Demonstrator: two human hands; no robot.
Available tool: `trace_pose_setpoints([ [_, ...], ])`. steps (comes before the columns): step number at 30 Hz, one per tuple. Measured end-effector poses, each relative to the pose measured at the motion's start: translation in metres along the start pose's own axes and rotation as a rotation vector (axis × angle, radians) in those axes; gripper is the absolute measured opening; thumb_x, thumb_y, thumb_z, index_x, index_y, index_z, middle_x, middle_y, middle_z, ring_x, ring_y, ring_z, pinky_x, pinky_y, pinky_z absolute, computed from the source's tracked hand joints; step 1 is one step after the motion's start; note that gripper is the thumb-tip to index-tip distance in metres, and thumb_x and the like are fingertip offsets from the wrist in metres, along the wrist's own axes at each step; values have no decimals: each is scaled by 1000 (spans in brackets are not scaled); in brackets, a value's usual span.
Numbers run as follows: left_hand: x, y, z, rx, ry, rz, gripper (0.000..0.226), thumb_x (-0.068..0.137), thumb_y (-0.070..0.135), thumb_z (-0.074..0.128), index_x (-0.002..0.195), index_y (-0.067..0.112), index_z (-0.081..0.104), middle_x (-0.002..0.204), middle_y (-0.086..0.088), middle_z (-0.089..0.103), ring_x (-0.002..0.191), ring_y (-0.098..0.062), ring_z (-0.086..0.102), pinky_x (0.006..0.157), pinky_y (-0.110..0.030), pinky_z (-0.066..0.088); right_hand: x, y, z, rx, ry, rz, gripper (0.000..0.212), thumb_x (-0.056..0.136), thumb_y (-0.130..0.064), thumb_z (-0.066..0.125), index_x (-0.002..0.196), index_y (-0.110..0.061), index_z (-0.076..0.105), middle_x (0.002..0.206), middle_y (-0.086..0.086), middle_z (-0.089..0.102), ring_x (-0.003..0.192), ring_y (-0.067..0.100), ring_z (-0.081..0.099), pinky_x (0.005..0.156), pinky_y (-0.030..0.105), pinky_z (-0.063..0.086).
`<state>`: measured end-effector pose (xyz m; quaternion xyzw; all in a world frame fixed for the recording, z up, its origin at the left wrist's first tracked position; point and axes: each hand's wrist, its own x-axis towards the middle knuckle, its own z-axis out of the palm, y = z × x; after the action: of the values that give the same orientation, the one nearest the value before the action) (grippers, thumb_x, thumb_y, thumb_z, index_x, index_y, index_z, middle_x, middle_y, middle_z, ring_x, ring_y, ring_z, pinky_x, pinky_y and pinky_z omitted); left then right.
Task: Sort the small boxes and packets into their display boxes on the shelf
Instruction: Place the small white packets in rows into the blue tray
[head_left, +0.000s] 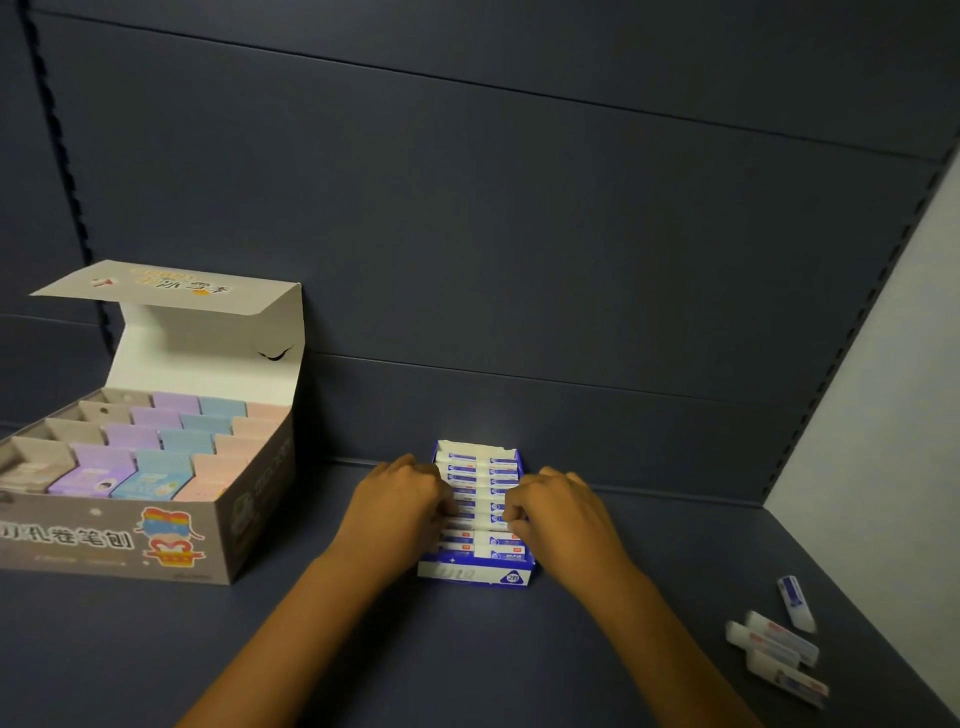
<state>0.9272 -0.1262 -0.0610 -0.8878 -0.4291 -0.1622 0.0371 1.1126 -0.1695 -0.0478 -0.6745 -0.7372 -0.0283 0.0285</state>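
Two display boxes are being carried by the dark shelf (519, 675). The small blue display box (475, 576) is standing near the middle of the shelf, just off its back edge, with its long axis running front to back. Two columns of white-and-blue packets (480, 470) are being held inside it, each packet lying crosswise to that axis; roughly ten rows are being counted, the middle ones partly hidden.

The left hand (397, 501) is being held against the box's left side, fingers curled onto the packets. The right hand (558, 506) is being held against the right side, fingers curled and pinching at the packets in the right column.

The large grey display box (119, 545) is sitting at the shelf's left edge, lid folded up, with four rows of four pastel packets (156, 467) being shown.

Four loose packets (776, 644) are lying near the shelf's right front corner: one (796, 603) pointing front to back, three lying slantwise.
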Motion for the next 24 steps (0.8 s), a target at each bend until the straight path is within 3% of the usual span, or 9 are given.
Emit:
trace_pose_setpoints([
  [12,0,9,-5,57,-84,-43,34,93,42,55,126,33,59,129,8,57,117,-13,48,97,-26,41,-15,6,5,120,133,-45,31,94,-38,54,122,-24,59,130,-3,54,120,11,46,101,26,41],
  [20,14,59,-14,46,-42,-17,41,95,37,52,135,34,50,138,3,48,121,-20,49,96,-31,42,-45,50,-6,174,287,12,27,90,-33,60,116,-27,54,116,-8,55,108,9,51,85,25,47],
  [24,24,94,-9,-36,-6,46,37,94,40,52,130,31,54,132,4,52,118,-18,50,93,-30,43,-68,87,-6,152,292,85,31,87,-38,63,114,-29,52,114,-11,54,107,9,51,82,27,49],
])
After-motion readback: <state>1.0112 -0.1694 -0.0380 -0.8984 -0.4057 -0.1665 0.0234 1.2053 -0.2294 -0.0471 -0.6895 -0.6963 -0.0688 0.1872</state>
